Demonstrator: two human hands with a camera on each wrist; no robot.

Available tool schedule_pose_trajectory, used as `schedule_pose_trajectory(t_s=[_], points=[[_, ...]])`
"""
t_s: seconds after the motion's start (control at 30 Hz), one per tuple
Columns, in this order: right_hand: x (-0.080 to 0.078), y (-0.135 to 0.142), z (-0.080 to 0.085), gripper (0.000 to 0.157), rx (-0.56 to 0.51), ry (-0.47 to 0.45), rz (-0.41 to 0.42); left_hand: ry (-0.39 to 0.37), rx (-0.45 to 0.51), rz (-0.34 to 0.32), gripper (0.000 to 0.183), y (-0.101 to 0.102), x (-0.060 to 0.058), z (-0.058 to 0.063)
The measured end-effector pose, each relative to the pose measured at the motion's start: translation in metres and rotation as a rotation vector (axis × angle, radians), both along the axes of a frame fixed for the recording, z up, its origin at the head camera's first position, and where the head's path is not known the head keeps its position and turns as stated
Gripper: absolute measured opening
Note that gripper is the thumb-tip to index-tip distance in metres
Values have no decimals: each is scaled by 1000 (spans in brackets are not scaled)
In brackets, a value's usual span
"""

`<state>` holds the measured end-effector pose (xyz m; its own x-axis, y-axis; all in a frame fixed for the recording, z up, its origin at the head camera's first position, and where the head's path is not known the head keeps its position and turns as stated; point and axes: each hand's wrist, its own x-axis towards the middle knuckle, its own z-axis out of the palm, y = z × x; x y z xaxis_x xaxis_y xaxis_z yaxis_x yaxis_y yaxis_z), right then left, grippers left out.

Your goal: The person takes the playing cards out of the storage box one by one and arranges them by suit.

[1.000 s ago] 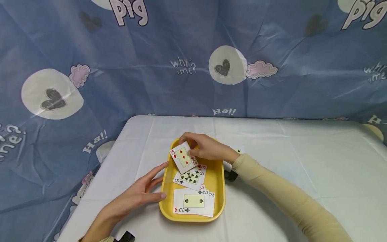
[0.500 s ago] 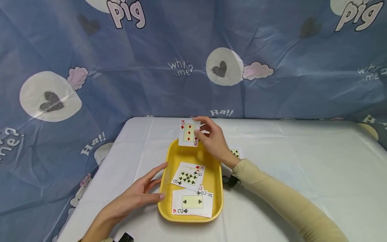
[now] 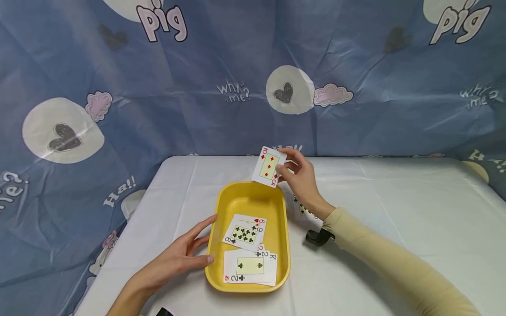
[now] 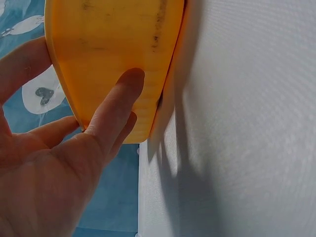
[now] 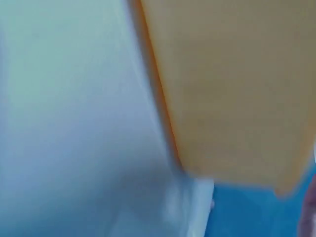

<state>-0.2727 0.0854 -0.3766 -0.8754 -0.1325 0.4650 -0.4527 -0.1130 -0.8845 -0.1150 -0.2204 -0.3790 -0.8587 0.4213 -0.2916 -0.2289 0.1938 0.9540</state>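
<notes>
In the head view my right hand (image 3: pixel 302 177) pinches a playing card, the three of diamonds (image 3: pixel 269 166), by its right edge between thumb and fingers. The card is face up, tilted, over the far rim of a yellow tray (image 3: pixel 280 210). My left hand (image 3: pixel 179 256) rests against the tray's left side with fingers spread and straight. In the left wrist view, the thumb of that left hand (image 4: pixel 54 163) touches the tray's outer wall (image 4: pixel 113 44). Inside the tray lie a nine of clubs (image 3: pixel 245 235) over other cards and a two of clubs (image 3: pixel 250 266) over more cards.
Right of the tray, partly hidden under my right wrist, lies another club card (image 3: pixel 303 213) on the white-covered table (image 3: pixel 395 210). A blue printed cloth (image 3: pixel 221 52) hangs behind. The right wrist view is blurred, showing the tray's side (image 5: pixel 237 89).
My right hand has lifted the three of diamonds out of the tray, up and away, then rightward past the far rim. My left hand has stayed at the tray's side.
</notes>
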Motion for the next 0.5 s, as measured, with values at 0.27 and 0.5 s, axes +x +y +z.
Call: schedule_pose_trajectory(t_s=[0.27, 0.5], points=[[1, 62, 4, 43, 123, -159, -55, -20, -17, 28, 87, 2, 0, 0], [11, 112, 1, 43, 345, -277, -9, -28, -26, 40, 86, 2, 0, 0]])
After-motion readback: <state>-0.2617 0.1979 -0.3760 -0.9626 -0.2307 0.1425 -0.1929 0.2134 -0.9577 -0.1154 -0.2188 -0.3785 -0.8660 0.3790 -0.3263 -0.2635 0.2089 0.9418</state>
